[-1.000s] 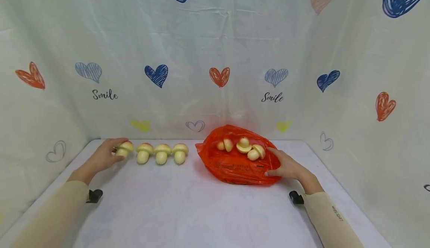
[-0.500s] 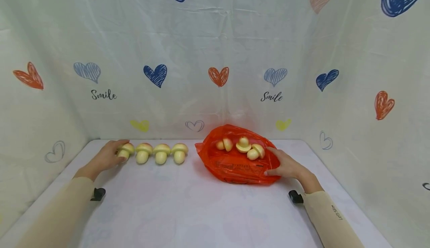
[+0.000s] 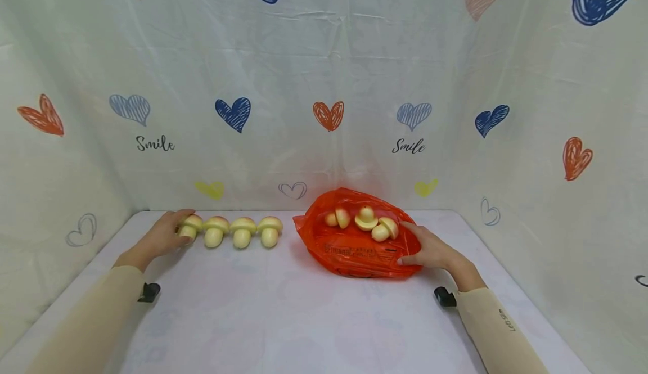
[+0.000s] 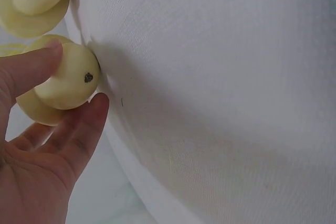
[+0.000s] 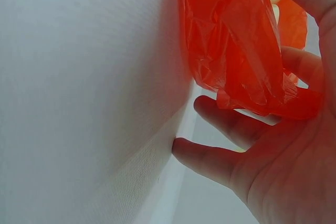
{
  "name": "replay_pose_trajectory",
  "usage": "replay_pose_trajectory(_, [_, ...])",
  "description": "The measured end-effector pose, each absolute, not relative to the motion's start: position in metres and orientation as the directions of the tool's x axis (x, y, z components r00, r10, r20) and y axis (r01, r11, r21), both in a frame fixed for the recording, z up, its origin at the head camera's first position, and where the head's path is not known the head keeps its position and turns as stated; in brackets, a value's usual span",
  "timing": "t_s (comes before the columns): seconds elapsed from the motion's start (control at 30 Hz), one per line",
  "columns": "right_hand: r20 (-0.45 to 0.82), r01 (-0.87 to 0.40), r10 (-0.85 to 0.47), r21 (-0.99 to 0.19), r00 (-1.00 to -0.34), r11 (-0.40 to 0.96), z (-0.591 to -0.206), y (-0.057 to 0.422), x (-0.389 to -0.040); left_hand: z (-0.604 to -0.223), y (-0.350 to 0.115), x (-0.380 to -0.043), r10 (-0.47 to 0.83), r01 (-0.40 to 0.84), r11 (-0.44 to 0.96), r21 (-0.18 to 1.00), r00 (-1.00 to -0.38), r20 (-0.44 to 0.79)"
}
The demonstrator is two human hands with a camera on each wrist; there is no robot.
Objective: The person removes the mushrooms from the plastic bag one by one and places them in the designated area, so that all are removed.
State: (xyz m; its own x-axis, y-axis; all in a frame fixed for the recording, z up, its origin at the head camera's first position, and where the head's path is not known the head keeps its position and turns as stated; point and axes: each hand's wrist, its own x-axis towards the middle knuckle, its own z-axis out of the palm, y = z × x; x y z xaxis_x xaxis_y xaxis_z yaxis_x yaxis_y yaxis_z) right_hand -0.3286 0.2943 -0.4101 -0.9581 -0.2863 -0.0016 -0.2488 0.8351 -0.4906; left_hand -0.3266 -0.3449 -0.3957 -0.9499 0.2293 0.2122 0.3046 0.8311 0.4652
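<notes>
Pinching mushroom [image 4: 71, 80], right grip [image 3: 430, 250] spread against bag [image 3: 354, 261]

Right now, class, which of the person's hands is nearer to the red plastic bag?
Right. The right hand touches the right side of the red plastic bag; the left hand grips the leftmost mushroom, well to the bag's left.

White table [image 3: 283, 323] spreads wide at six o'clock, and a pale curtain [image 3: 293, 64] climbs behind it through twelve! Round the head view's dial we go: a red heart [image 3: 328, 116] right at twelve, a scribbled blue heart [image 3: 599, 1] up at two, an orange-red heart [image 3: 576, 159] at three! Black "Smile" lettering [image 3: 155, 144] sits between nine and ten, a yellow heart [image 3: 426, 188] just past three!
</notes>
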Motion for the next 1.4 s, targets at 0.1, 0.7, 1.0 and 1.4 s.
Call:
replay_pose_trajectory(0.1, [-0.002,-0.249,-0.287,-0.490,-0.958,0.835,-0.410,0.295,-0.329,-0.395,-0.345,-0.327,0.228,0.299,0.831,0.469,-0.952,0.204])
replay_pose_trajectory(0.7, [0.002,-0.255,-0.288,-0.475,-0.958,0.842,-0.408,0.293,-0.331,-0.390,-0.347,-0.305,0.183,0.244,0.884,0.398,-0.966,0.185])
replay_pose_trajectory(1.0, [-0.015,-0.231,-0.273,-0.492,-0.962,0.839,-0.409,0.294,-0.328,-0.385,-0.318,-0.294,0.199,0.314,0.871,0.377,-0.929,0.313])
replay_pose_trajectory(1.4, [-0.007,-0.232,-0.275,-0.513,-0.961,0.826,-0.410,0.294,-0.328,-0.379,-0.245,-0.286,0.336,0.520,0.786,0.334,-0.813,0.475])
